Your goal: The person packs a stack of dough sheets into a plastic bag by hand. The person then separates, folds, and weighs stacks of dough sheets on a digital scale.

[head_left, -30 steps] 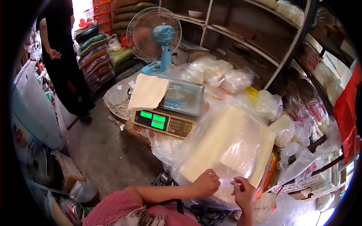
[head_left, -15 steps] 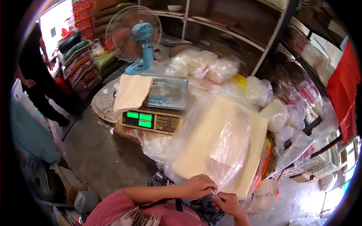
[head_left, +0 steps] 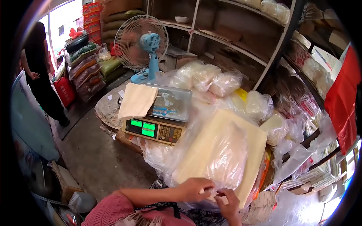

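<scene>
A clear plastic bag [head_left: 229,162] with pale contents lies over a stack of cream-coloured sheets [head_left: 201,145]. Its gathered near end lies between my two hands. My left hand [head_left: 194,189] comes from the left, fingers curled in a pinch at the bag's end; the fingertips are slightly blurred. Close beside it on the right, my right hand [head_left: 228,203] has its thumb and fingers bent together on the same plastic. The thin film in the fingers is hard to make out. A small gap separates the hands.
Left of the sheets stands a digital scale [head_left: 171,103] with folded cream sheets [head_left: 137,100] on its pan. Behind it is a blue fan [head_left: 151,43]. Filled plastic bags [head_left: 226,81] crowd the back, near shelves [head_left: 233,47]. A person [head_left: 39,75] stands at the far left.
My hands have moved slightly apart at the bag's end, and the fingers of my right hand have lifted. The whole view has shifted, so the scale and fan appear lower.
</scene>
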`<state>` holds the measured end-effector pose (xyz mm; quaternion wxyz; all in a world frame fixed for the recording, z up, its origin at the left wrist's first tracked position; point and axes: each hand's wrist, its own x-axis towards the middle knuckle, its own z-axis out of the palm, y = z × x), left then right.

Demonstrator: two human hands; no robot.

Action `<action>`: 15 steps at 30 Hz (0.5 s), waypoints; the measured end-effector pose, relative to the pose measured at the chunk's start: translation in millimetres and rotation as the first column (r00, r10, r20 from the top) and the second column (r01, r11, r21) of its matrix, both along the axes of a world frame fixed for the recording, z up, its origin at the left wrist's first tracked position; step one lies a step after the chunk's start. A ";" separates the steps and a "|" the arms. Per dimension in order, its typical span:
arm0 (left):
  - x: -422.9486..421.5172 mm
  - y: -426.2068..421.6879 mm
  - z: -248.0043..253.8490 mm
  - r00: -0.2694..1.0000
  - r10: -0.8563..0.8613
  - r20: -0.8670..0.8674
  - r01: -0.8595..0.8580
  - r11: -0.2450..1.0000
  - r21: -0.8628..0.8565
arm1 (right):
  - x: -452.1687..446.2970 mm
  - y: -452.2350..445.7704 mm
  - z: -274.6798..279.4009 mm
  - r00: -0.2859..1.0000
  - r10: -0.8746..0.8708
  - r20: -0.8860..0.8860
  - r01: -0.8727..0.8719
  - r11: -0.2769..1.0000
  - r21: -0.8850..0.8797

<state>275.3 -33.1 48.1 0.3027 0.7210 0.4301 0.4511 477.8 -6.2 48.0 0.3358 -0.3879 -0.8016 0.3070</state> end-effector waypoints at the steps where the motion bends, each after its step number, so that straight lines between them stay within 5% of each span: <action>1: 4.7 -2.8 1.6 0.996 -0.087 0.036 0.086 0.996 0.025 | -9.9 0.5 4.4 0.999 0.025 0.045 -0.030 0.994 0.104; 3: 13.2 -2.0 0.6 0.989 -0.149 0.019 0.141 0.966 0.215 | -10.8 4.3 3.1 0.986 0.089 0.141 -0.128 0.946 0.298; 9: 14.6 21.4 -19.3 0.987 0.002 -0.159 0.051 0.943 0.328 | 4.7 0.6 -14.1 0.990 0.023 0.139 -0.039 0.993 0.114; 13: 18.2 21.9 -24.1 0.990 0.038 -0.137 -0.023 0.994 0.108 | -5.7 -10.3 -8.8 0.891 -0.260 -0.373 0.097 0.910 -0.404; 15: 20.1 21.2 -22.4 0.990 0.054 -0.132 -0.061 0.997 -0.047 | -10.1 -15.5 -4.8 0.967 -0.194 -0.164 0.184 0.980 -0.072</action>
